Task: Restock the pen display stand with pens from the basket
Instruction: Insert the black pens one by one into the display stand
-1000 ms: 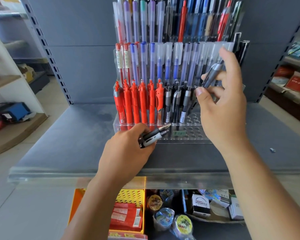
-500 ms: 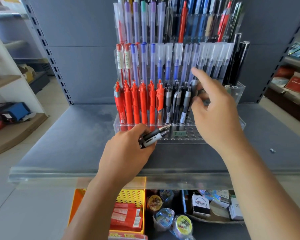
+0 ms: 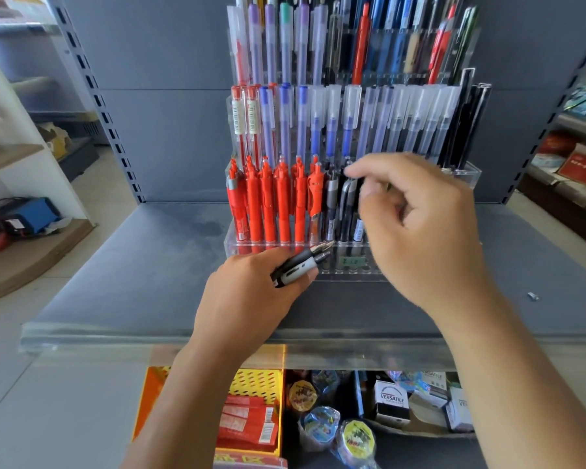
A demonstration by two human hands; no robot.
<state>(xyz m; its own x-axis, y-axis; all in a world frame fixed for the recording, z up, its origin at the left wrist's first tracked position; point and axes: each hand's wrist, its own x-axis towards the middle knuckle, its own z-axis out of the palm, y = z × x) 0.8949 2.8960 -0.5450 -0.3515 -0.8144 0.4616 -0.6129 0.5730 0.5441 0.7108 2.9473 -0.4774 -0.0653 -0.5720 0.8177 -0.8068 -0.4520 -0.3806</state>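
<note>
Pens — 2 of them, black and grey — lie gripped in my left hand, tips toward the display stand, kept just beside its front row so the next one is ready to slot in. My right hand curls at the dark pens there — blur hides whether it pinches one.

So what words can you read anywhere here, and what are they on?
"VERSATILE": on the black-and-white box below the shelf.
"VER": cut off, on the white box right of it.
Green tag on the pen stand: blurred.
Labels on two red-capped pens: too small.
Red packets in the yellow basket: too small.
</note>
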